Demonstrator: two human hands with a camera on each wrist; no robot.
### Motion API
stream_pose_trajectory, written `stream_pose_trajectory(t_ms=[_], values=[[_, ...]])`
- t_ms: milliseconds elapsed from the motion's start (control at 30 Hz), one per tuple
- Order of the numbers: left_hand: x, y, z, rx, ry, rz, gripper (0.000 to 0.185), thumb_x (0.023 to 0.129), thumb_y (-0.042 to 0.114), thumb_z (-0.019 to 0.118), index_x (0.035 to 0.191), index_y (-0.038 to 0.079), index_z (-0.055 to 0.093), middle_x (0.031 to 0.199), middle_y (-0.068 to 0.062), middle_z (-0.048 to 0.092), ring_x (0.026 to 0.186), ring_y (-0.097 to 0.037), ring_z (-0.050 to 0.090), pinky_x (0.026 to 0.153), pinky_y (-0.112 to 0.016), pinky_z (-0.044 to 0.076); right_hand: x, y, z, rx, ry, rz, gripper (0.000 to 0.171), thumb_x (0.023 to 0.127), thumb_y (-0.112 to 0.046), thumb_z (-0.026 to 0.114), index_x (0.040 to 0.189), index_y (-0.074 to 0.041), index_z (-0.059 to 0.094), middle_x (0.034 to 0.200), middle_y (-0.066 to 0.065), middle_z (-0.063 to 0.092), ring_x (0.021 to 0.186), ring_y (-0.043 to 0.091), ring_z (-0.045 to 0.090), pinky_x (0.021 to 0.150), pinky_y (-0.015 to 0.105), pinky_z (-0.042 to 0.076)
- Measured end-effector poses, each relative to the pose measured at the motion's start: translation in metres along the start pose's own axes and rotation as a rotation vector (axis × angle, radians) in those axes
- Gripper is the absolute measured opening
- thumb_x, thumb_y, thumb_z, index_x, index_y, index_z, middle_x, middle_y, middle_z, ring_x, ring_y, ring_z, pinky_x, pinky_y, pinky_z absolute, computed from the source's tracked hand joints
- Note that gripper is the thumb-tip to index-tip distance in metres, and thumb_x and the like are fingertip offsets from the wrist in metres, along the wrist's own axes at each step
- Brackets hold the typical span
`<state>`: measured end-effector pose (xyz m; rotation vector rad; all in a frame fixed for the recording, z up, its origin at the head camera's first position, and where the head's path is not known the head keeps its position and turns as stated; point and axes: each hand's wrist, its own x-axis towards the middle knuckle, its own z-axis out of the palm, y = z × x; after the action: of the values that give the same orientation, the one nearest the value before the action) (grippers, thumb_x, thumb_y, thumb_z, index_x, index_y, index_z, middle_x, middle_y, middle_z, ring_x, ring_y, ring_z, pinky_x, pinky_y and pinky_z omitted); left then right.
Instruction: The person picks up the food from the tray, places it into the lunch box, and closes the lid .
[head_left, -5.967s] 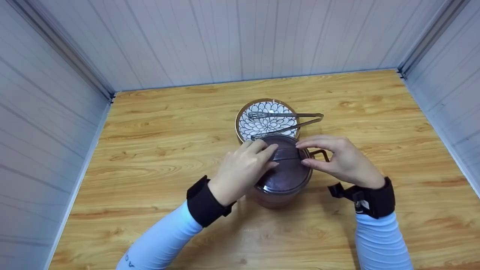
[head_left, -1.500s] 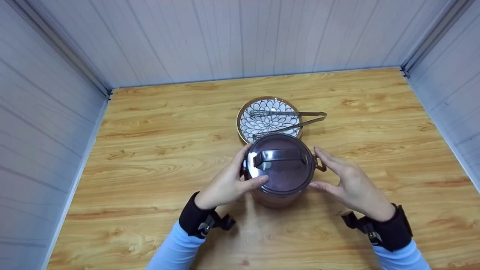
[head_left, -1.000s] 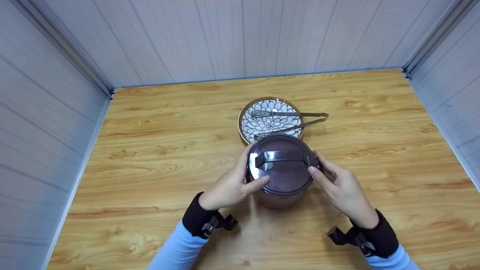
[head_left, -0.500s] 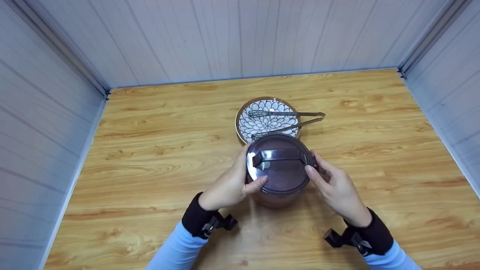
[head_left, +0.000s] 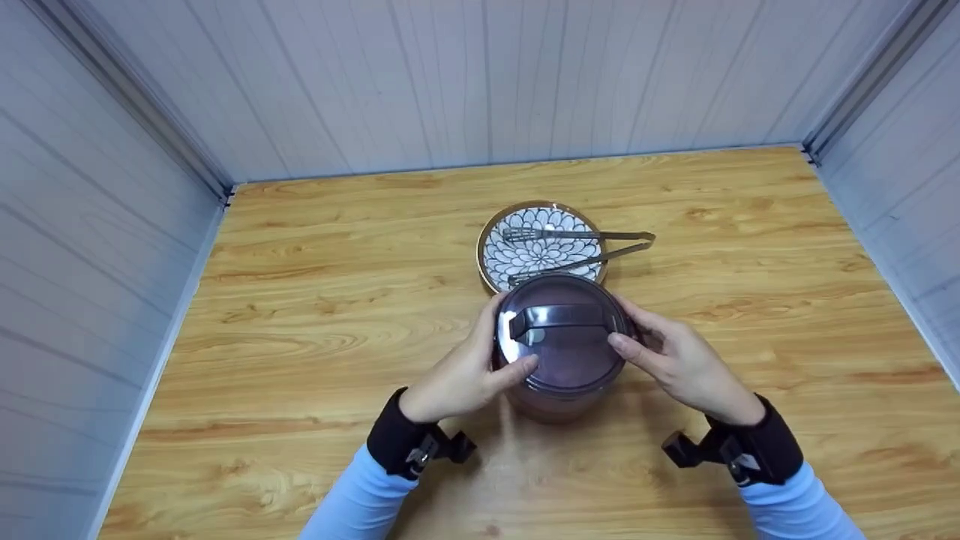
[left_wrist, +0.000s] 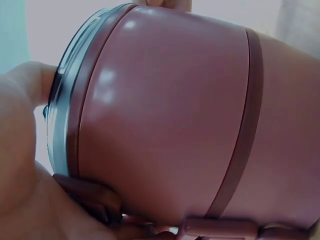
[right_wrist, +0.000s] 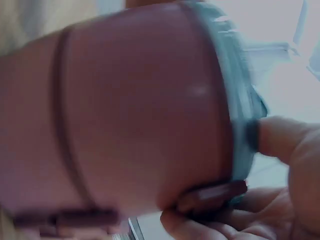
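Pink container (head_left: 559,390) stands upright on the wooden table (head_left: 315,315), roughly mid-table, w/ its lid (head_left: 561,337) seated on top. Lid is dark, see-through, w/ a flat dark handle bar (head_left: 559,316) running across the top (bar lies down, not raised). Both hands clasp the lid rim from opposite sides.

Left hand (head_left: 457,371): fingers curled round the far-left edge of the lid, thumb (head_left: 517,367) pressed on the lid's top near the rim. In the left wrist view the palm (left_wrist: 25,165) sits against the rim (left_wrist: 60,130) and the container's pink wall (left_wrist: 170,115) fills most of the frame; a darker band (left_wrist: 245,130) circles the body lower down.

Right hand (head_left: 679,364): thumb (head_left: 626,346) on the lid's right edge, other fingers wrapped round the side by a latch. Right wrist view is blurry, but a fingertip (right_wrist: 272,135) touches the lid rim (right_wrist: 240,110) and a pink clasp piece (right_wrist: 212,195) rests against the fingers below.

Just behind the container, touching or nearly so (can't tell which), sits a blue-and-white patterned bowl (head_left: 540,217) w/ a gold rim. Metal tongs (head_left: 592,247) lie across the bowl, tips over the bowl's left part, hinge end sticking out past its right edge over the table.

Each wrist wears a black strap w/ a small camera mount; sleeves are light blue. Pale panelled walls close in the table on three sides.
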<state>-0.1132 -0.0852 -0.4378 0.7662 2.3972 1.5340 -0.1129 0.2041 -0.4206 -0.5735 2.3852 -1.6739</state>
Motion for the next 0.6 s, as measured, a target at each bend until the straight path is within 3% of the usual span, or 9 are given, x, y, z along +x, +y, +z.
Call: stream_pose_trajectory(t_ms=[200,400,500,600], values=[[0.001,-0.003,-0.005,-0.014,-0.014,0.039,0.086,0.098,0.033,0.062,0.156,0.006,0.004,0.155,-0.018,0.023,0.138,-0.021,0.036,0.115,-0.031,0.027,0.005,-0.003,0.003,0.023,-0.033,-0.029,0.062,0.102,-0.015,0.056,0.15,0.01,0.026,0.153,0.025,0.032,0.138,0.03,0.039,0.105,0.023,0.037],[0.002,-0.005,-0.006,-0.027,-0.013,0.009,0.088,0.097,0.037,0.062,0.157,0.009,0.004,0.157,-0.017,0.023,0.139,-0.022,0.036,0.115,-0.034,0.028,0.009,-0.002,-0.001,-0.036,-0.043,-0.007,0.063,0.101,-0.02,0.059,0.15,0.006,0.03,0.153,0.021,0.035,0.136,0.027,0.042,0.104,0.024,0.039],[0.001,-0.006,-0.009,-0.021,-0.034,-0.021,0.09,0.097,0.042,0.061,0.158,0.012,0.003,0.16,-0.015,0.02,0.142,-0.023,0.031,0.117,-0.037,0.025,0.011,-0.003,-0.011,-0.14,-0.088,0.015,0.062,0.101,-0.028,0.059,0.151,-0.001,0.034,0.152,0.015,0.039,0.136,0.027,0.042,0.108,0.034,0.037],[-0.001,-0.01,-0.018,-0.028,-0.058,-0.035,0.079,0.1,0.041,0.055,0.159,0.012,0.011,0.161,-0.012,0.023,0.144,-0.023,0.028,0.117,-0.04,0.024,0.014,-0.004,-0.026,-0.314,-0.122,0.021,0.061,0.101,-0.036,0.056,0.153,-0.011,0.036,0.152,0.012,0.039,0.138,0.033,0.038,0.112,0.05,0.031]])
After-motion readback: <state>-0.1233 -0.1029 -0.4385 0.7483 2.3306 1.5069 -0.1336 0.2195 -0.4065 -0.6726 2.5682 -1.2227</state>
